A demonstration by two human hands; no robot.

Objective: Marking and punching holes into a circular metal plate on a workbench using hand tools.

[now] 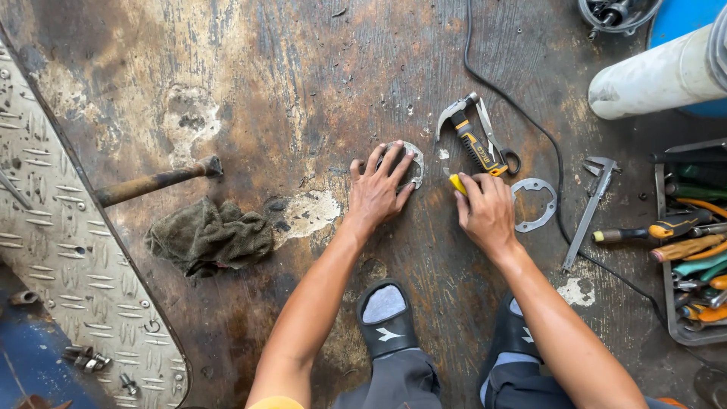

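Note:
My left hand [379,189] lies flat with fingers spread on a grey ring-shaped gasket [416,160] on the stained wooden floor. My right hand [486,212] is closed around a small yellow-handled tool [457,182], its tip pointing toward the gasket. A second ring-shaped gasket [539,204] lies just right of my right hand. A yellow and black claw hammer [473,138] and scissors [500,148] rest beyond my hands.
A rusty bar [155,182] and a dirty rag [208,236] lie to the left, beside a tread plate [68,273]. A caliper [591,204], black cable [556,163], tool tray [693,242] and white pipe [659,76] are on the right. My sandalled feet [386,318] are below.

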